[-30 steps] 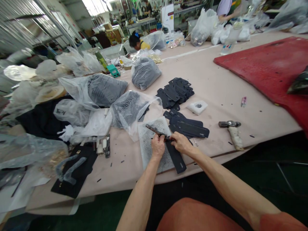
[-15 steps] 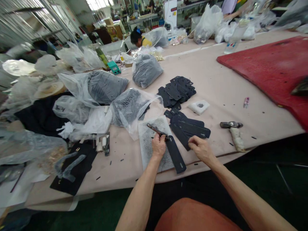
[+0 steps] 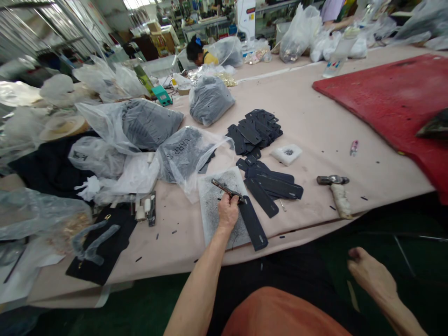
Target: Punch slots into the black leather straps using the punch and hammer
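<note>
Head view: dark strip lies at the left hand, right hand well apart

We find 1 dark strip (image 3: 254,224) just to the right of the left hand (image 3: 228,211). Its far end meets the tip of a dark tool (image 3: 224,187); we cannot tell whether the tool grips it. The strip's long axis slopes from there toward the wearer and to the right, its near end close to the table edge.

The left hand is the nearer, thumb and fingers closed around the tool. The right hand (image 3: 373,275) is beyond the table edge, over the floor, with fingers loosely curled; we cannot tell if it holds anything.

The strip lies along the right side of a speckled white board (image 3: 210,219), on a pale covered table (image 3: 175,247). To its right we note a fan of loose strips (image 3: 276,182) and, farther over, a hammer (image 3: 339,198). Beyond are a pile of dark pieces (image 3: 259,128) and a lettered plastic bag (image 3: 180,158). A red sheet (image 3: 392,93) covers the table's far right. In the room, we record a person in yellow (image 3: 211,59).
</note>
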`<control>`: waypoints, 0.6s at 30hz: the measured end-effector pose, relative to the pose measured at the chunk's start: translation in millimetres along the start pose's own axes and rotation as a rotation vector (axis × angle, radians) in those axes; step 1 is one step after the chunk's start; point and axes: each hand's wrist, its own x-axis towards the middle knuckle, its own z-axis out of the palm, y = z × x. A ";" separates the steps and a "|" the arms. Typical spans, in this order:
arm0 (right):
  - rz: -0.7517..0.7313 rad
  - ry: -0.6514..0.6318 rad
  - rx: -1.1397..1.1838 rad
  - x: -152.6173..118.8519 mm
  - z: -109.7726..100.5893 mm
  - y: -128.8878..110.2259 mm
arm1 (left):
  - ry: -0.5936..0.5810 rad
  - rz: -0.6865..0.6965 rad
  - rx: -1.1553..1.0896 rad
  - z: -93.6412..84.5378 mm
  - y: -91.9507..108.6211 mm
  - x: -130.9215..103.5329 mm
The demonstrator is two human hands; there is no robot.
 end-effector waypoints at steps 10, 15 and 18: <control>-0.477 -0.203 0.648 -48.0 -10.2 -187.2 | -0.015 0.037 -0.003 0.3 -1.3 0.1; -0.526 -0.282 0.480 -46.6 7.4 -252.7 | 0.001 0.048 0.004 -2.2 7.5 -2.9; -0.508 -0.300 0.466 -36.8 12.5 -266.3 | -0.001 0.057 -0.049 -4.6 13.1 -3.8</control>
